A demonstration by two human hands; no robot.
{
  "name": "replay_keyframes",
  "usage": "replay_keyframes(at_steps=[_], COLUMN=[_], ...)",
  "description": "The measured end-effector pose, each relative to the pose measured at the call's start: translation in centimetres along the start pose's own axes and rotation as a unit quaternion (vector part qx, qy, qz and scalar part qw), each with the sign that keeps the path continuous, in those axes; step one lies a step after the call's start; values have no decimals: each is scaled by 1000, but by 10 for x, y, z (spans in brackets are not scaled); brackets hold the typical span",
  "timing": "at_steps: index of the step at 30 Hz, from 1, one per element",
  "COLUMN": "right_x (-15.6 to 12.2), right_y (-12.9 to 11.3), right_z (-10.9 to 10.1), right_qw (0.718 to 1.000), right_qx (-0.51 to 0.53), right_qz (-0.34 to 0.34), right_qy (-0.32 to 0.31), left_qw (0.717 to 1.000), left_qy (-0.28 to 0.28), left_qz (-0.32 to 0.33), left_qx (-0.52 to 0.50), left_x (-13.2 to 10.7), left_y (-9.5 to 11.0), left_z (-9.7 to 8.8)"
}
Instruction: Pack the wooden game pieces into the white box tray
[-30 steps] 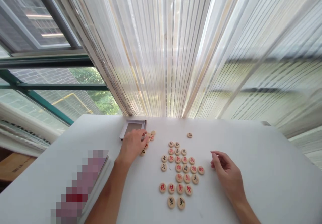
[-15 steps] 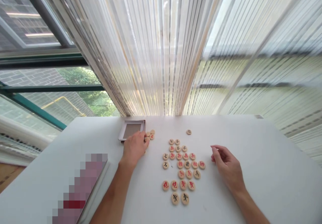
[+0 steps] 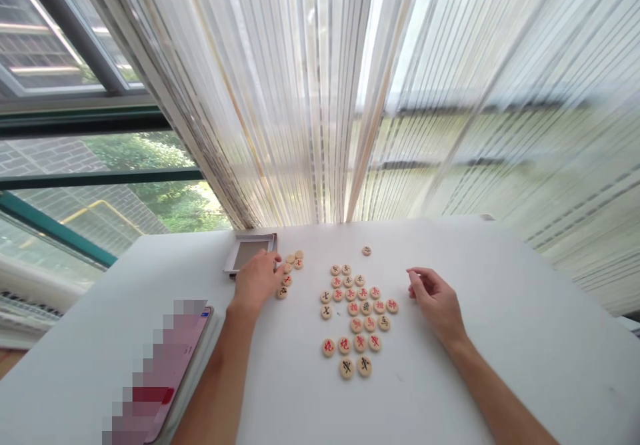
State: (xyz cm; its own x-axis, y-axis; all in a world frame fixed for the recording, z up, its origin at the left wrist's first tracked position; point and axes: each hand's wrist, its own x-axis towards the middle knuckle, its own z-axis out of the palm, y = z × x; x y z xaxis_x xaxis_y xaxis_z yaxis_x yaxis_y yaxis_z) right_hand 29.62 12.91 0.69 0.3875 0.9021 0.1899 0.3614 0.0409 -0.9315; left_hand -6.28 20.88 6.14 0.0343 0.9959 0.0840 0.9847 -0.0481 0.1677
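My left hand (image 3: 257,278) is over the near right corner of a shallow open box (image 3: 250,252). Its index finger and thumb are apart, beside a small cluster of round wooden xiangqi pieces. In that cluster are a blank-side-up piece (image 3: 290,258), a red-marked piece (image 3: 299,264) and a black-marked piece (image 3: 283,292). My right hand (image 3: 436,300) hovers at the right, fingers curled and thumb against the index finger, with nothing visible in it. Between the hands, several xiangqi pieces lie face up in rows, including a red piece (image 3: 392,306) nearest my right hand.
A single black-marked piece (image 3: 367,250) sits apart toward the back. Two black-marked pieces, one of them a front piece (image 3: 347,368), lie closest to me. A pink, partly pixelated flat object (image 3: 175,372) lies at the left. String curtains (image 3: 300,132) hang behind the white table (image 3: 425,398).
My left hand has drawn slightly back from the cluster and its fingers have parted, so more pieces show there. My right hand keeps its curled pose. The view has shifted a little.
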Motion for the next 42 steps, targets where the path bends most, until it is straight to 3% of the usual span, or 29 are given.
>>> replay_keyframes(at_steps=[4, 10, 13, 16, 20, 25, 28, 32, 35, 38, 42], right_x=[0, 1, 1, -3, -17, -43, -57, -69, -76, -81, -84], right_y=[-1, 2, 2, -1, -14, -34, -44, -51, -54, -57, -57], right_z=[0, -1, 0, 2, 10, 24, 29, 33, 34, 36, 39], right_qw=[1000, 1000, 1000, 999, 994, 983, 966, 935, 913, 904, 898], right_qx=[5, -3, -8, -24, -51, -43, -16, 20, 31, 27, 24], right_qz=[-1, -4, -15, -36, -96, -167, -236, -312, -355, -362, -363], right_qy=[-5, -9, -6, 5, -13, -65, -102, -165, -198, -224, -249], left_qw=[999, 1000, 1000, 991, 939, 847, 790, 719, 671, 636, 624], left_qy=[-4, -5, 4, -8, -64, -177, -249, -293, -282, -253, -229], left_qz=[32, 12, 13, 69, 172, 242, 255, 192, 137, 125, 142], left_qx=[-18, -12, -24, -115, -292, -439, -499, -601, -672, -718, -734], left_x=[1, 0, -2, -3, -12, -40, -61, -84, -96, -104, -111], left_y=[7, 14, 12, 11, 20, 50, 65, 64, 55, 50, 53], left_z=[3, 6, -1, -14, -35, -45, -32, 4, 29, 41, 42])
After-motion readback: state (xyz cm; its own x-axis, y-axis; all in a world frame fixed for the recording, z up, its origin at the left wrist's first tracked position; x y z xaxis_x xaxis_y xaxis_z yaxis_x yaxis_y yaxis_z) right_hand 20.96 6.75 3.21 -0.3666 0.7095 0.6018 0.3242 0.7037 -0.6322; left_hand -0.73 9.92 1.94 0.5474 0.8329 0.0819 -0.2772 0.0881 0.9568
